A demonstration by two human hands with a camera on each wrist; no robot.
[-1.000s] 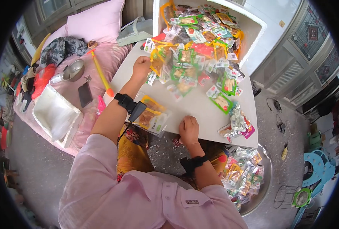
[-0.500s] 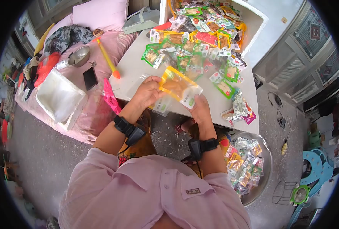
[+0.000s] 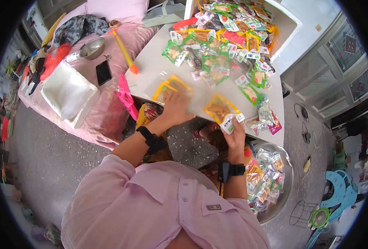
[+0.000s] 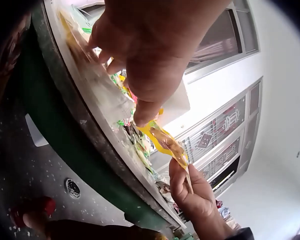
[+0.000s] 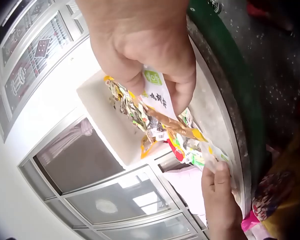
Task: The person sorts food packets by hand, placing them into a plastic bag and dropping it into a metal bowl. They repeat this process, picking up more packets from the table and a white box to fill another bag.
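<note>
My right hand point(image 3: 235, 139) pinches a yellow-edged clear food packet point(image 3: 219, 108) by its white label end, over the front of the table. Brown food shows inside it. In the right wrist view the same hand point(image 5: 145, 47) holds the label between thumb and fingers. My left hand point(image 3: 176, 108) is blurred and lies over another yellow-edged packet point(image 3: 166, 86) at the table's front left. From the left wrist view, the left hand point(image 4: 150, 60) has its thumb spread from its fingers, and its palm is hidden.
Many green- and yellow-edged packets point(image 3: 215, 62) cover the back of the table point(image 3: 144, 79). A white foam box point(image 3: 289, 29) full of packets stands behind. A metal basin point(image 3: 289, 178) with more packets is at lower right. Left is a pink bed point(image 3: 121, 99) with a foam lid point(image 3: 68, 89).
My left hand came from the pile to the front; both hands then held the yellow-edged packet. Now the right hand alone has it, farther right, and the left is over another packet.
</note>
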